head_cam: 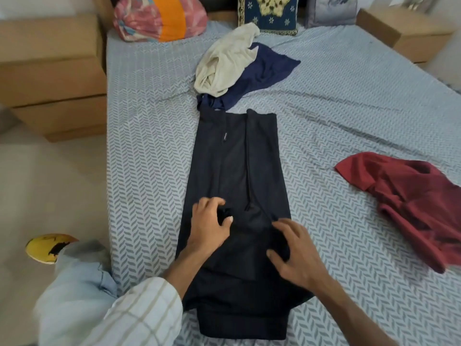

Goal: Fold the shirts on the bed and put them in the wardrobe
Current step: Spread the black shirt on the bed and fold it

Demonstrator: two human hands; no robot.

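Note:
A black shirt lies lengthwise on the bed, its sides folded in to a narrow strip. My left hand pinches a bit of its fabric near the middle. My right hand grips a fold of the same shirt a little nearer to me. Beyond it lie a crumpled cream shirt and a navy shirt partly under the cream one. A dark red shirt lies loose at the right.
The bed has a grey herringbone sheet. Pillows and a pink and orange bundle stand at the head. Wooden bedside units flank the bed. My leg and a yellow shoe are at the left.

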